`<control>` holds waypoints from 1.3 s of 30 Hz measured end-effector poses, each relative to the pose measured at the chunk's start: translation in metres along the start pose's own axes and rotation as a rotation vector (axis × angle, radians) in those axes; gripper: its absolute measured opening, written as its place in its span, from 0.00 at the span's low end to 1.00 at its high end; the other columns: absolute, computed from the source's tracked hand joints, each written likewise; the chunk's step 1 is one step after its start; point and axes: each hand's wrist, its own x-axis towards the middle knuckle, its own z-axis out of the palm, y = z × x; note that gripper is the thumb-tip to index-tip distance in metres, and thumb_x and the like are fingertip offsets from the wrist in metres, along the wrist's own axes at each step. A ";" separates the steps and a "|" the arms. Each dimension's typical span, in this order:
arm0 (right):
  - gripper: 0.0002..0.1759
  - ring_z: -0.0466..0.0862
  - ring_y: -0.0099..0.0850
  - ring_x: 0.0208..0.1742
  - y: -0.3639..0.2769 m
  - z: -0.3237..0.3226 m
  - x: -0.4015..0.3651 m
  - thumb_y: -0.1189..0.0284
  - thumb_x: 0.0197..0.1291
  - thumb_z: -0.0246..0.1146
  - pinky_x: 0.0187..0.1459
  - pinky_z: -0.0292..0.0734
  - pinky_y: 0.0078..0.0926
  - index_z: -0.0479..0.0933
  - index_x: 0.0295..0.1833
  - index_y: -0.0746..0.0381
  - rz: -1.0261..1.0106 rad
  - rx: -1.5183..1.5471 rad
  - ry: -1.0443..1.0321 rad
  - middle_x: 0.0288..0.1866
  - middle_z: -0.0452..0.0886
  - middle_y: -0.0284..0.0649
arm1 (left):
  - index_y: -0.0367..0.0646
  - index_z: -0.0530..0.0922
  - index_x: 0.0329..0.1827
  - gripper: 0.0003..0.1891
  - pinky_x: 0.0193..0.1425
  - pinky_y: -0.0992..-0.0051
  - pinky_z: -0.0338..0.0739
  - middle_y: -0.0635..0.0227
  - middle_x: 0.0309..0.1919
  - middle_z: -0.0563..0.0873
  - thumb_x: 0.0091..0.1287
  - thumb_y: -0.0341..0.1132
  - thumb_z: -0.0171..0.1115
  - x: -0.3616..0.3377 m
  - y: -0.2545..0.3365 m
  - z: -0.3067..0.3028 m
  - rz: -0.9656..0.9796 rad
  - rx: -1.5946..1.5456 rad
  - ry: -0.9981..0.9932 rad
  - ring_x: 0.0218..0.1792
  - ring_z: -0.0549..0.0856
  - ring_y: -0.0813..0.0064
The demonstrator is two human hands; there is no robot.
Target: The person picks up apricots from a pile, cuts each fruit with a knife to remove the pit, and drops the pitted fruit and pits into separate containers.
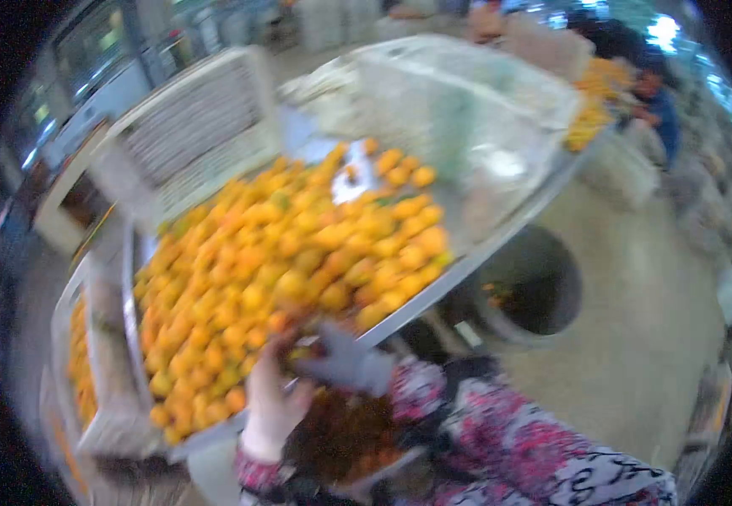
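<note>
A large heap of small orange-yellow fruit [256, 253] lies on a metal-edged table [416, 308]. At the near edge of the heap, my left hand [277, 388] is bare, its fingers curled close to my right hand [345, 358], which wears a grey glove. Between the two hands is a small dark thing, too blurred to make out. Below them sits a container of dark reddish-brown pieces [353, 430]. Blur hides the fingertips of both hands.
A white crate [193, 126] stands at the back left, a large translucent crate [459, 101] behind the heap. A round bin [539, 287] is on the floor at right. Another crate of fruit [83, 363] is at far left. People sit by more fruit [598, 97] at the upper right.
</note>
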 end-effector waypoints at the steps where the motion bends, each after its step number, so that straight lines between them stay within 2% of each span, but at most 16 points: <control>1: 0.25 0.78 0.29 0.47 0.029 0.016 0.009 0.67 0.53 0.66 0.47 0.76 0.28 0.71 0.56 0.64 -0.370 0.109 0.166 0.49 0.78 0.42 | 0.31 0.69 0.57 0.29 0.59 0.67 0.70 0.49 0.49 0.79 0.44 0.22 0.53 0.001 0.015 -0.001 -0.030 0.014 -0.013 0.53 0.79 0.58; 2: 0.30 0.81 0.40 0.45 0.038 0.018 0.015 0.52 0.52 0.63 0.46 0.75 0.37 0.72 0.54 0.62 -0.387 -0.009 0.218 0.42 0.81 0.49 | 0.31 0.69 0.56 0.29 0.59 0.67 0.71 0.49 0.48 0.79 0.44 0.23 0.53 -0.003 -0.006 0.000 -0.020 0.017 0.015 0.52 0.79 0.57; 3: 0.28 0.81 0.40 0.46 0.043 0.019 0.019 0.53 0.53 0.62 0.46 0.75 0.36 0.71 0.54 0.62 -0.355 0.128 0.112 0.43 0.81 0.50 | 0.32 0.69 0.56 0.30 0.58 0.67 0.71 0.51 0.47 0.79 0.44 0.24 0.54 -0.006 -0.001 0.000 -0.037 0.056 0.030 0.51 0.79 0.57; 4: 0.27 0.81 0.40 0.46 0.014 0.005 -0.005 0.54 0.54 0.60 0.46 0.75 0.34 0.71 0.54 0.62 -0.201 0.018 0.122 0.43 0.81 0.49 | 0.32 0.69 0.57 0.29 0.58 0.65 0.70 0.51 0.46 0.79 0.47 0.28 0.56 -0.008 -0.015 0.000 0.082 0.152 0.036 0.50 0.78 0.55; 9: 0.25 0.81 0.42 0.48 0.018 0.013 -0.007 0.58 0.56 0.59 0.48 0.75 0.34 0.71 0.54 0.62 -0.277 0.083 0.166 0.44 0.80 0.51 | 0.33 0.69 0.56 0.30 0.51 0.61 0.70 0.50 0.43 0.78 0.52 0.42 0.58 -0.006 0.003 0.000 0.233 0.438 0.036 0.44 0.77 0.50; 12: 0.24 0.80 0.43 0.48 0.017 0.017 -0.013 0.59 0.56 0.58 0.48 0.75 0.34 0.71 0.53 0.64 -0.256 0.224 0.149 0.45 0.79 0.52 | 0.32 0.68 0.57 0.30 0.53 0.62 0.70 0.51 0.42 0.79 0.57 0.46 0.55 -0.008 0.000 0.002 0.243 0.510 0.044 0.45 0.77 0.54; 15: 0.19 0.78 0.32 0.42 0.029 0.024 -0.004 0.67 0.56 0.58 0.45 0.74 0.29 0.71 0.51 0.66 -0.266 0.208 0.198 0.39 0.79 0.44 | 0.32 0.68 0.57 0.27 0.54 0.61 0.69 0.52 0.43 0.79 0.54 0.39 0.54 -0.007 0.004 0.009 0.197 0.427 0.031 0.44 0.77 0.53; 19: 0.18 0.79 0.32 0.40 0.049 0.032 0.011 0.68 0.56 0.58 0.43 0.75 0.30 0.71 0.50 0.66 -0.096 0.132 0.245 0.38 0.79 0.44 | 0.35 0.69 0.53 0.27 0.45 0.58 0.69 0.53 0.39 0.78 0.47 0.36 0.54 -0.002 0.002 0.017 0.280 0.468 0.048 0.38 0.76 0.49; 21: 0.25 0.81 0.49 0.44 0.054 0.034 0.019 0.58 0.54 0.58 0.44 0.75 0.37 0.72 0.48 0.68 -0.130 0.207 0.214 0.39 0.79 0.56 | 0.36 0.69 0.53 0.26 0.45 0.58 0.69 0.54 0.37 0.77 0.46 0.33 0.54 -0.001 0.005 0.019 0.332 0.582 0.050 0.37 0.75 0.49; 25: 0.23 0.81 0.48 0.42 0.030 0.027 0.007 0.58 0.54 0.58 0.42 0.75 0.37 0.72 0.47 0.67 -0.028 0.188 0.194 0.37 0.80 0.54 | 0.37 0.70 0.53 0.27 0.46 0.57 0.68 0.54 0.38 0.77 0.45 0.29 0.53 -0.003 0.005 0.017 0.340 0.589 0.125 0.37 0.75 0.49; 28: 0.21 0.81 0.45 0.40 0.012 0.020 -0.004 0.59 0.55 0.58 0.41 0.76 0.35 0.73 0.46 0.66 -0.187 0.205 0.254 0.37 0.80 0.52 | 0.36 0.69 0.54 0.26 0.45 0.61 0.69 0.53 0.41 0.77 0.46 0.28 0.52 -0.002 0.009 0.014 0.345 0.564 0.133 0.39 0.76 0.53; 31: 0.19 0.81 0.41 0.37 0.007 0.013 0.001 0.60 0.56 0.57 0.39 0.76 0.33 0.72 0.45 0.64 -0.253 0.142 0.189 0.34 0.79 0.49 | 0.35 0.67 0.55 0.25 0.42 0.67 0.71 0.58 0.41 0.77 0.50 0.27 0.48 0.001 0.003 0.017 0.369 0.207 0.159 0.38 0.77 0.64; 34: 0.20 0.79 0.31 0.42 0.009 0.024 0.005 0.58 0.57 0.62 0.43 0.74 0.29 0.73 0.45 0.62 -0.291 0.468 0.118 0.38 0.79 0.40 | 0.35 0.64 0.58 0.25 0.41 0.74 0.73 0.64 0.42 0.77 0.52 0.24 0.47 -0.005 -0.006 0.019 0.253 0.100 0.192 0.37 0.77 0.72; 36: 0.20 0.78 0.29 0.44 0.003 0.018 0.001 0.57 0.57 0.63 0.44 0.73 0.27 0.73 0.45 0.62 -0.212 0.489 0.051 0.41 0.79 0.39 | 0.37 0.62 0.61 0.27 0.40 0.80 0.72 0.68 0.42 0.76 0.53 0.20 0.45 -0.007 0.000 0.019 -0.027 -0.214 0.118 0.33 0.75 0.80; 37: 0.21 0.78 0.29 0.44 0.007 0.025 0.003 0.57 0.57 0.63 0.44 0.73 0.27 0.73 0.47 0.62 -0.208 0.477 0.134 0.41 0.79 0.39 | 0.39 0.58 0.65 0.30 0.39 0.87 0.68 0.70 0.40 0.76 0.56 0.17 0.46 -0.009 -0.004 0.019 -0.029 -0.252 0.093 0.31 0.71 0.88; 39: 0.22 0.79 0.29 0.44 0.009 0.029 0.008 0.56 0.58 0.62 0.44 0.74 0.28 0.73 0.48 0.62 -0.200 0.469 0.219 0.41 0.80 0.40 | 0.39 0.59 0.65 0.28 0.39 0.86 0.68 0.70 0.41 0.76 0.58 0.18 0.45 -0.009 -0.034 0.024 0.081 -0.246 0.179 0.31 0.71 0.88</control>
